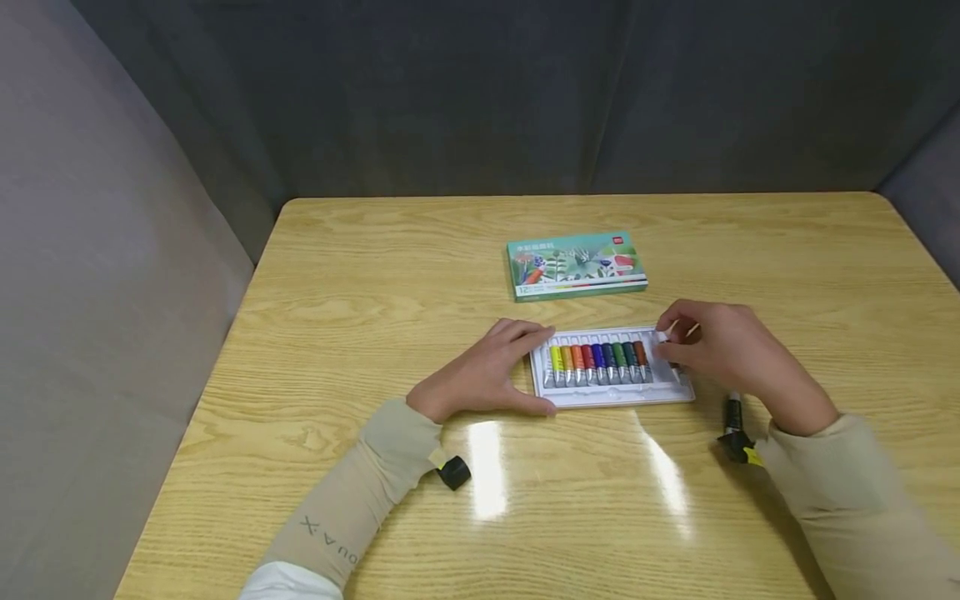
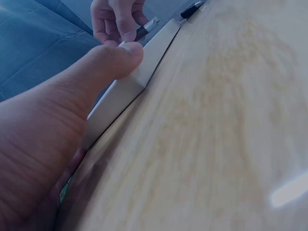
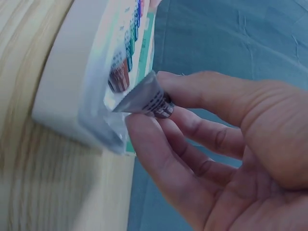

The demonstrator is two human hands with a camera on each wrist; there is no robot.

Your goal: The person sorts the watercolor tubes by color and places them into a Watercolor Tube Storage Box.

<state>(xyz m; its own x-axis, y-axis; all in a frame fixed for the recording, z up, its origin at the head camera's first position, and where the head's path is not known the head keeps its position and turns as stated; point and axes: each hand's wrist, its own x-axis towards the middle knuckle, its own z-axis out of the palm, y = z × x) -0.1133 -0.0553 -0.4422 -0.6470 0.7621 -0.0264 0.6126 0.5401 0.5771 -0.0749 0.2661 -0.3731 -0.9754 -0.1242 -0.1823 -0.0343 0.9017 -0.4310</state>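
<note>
A white tray (image 1: 615,399) holds a row of paint tubes (image 1: 597,364), running from yellow to brown. My left hand (image 1: 491,372) holds the tray's left end, thumb at the near corner and fingers at the far one. In the left wrist view, the thumb (image 2: 108,60) lies against the tray's pale side wall (image 2: 113,110). Over the tray's right end, my right hand (image 1: 723,346) pinches a small dark paint tube (image 3: 156,101) between thumb and fingers. Its flat grey crimped end shows in the right wrist view, beside the brown tube (image 3: 119,77) in the tray.
Behind the tray lies a green illustrated paint box (image 1: 577,268). A black tube (image 1: 733,412) is on the wooden table (image 1: 360,292), right of the tray and near my right wrist. Dark curtain (image 1: 450,100) hangs beyond the table's far edge.
</note>
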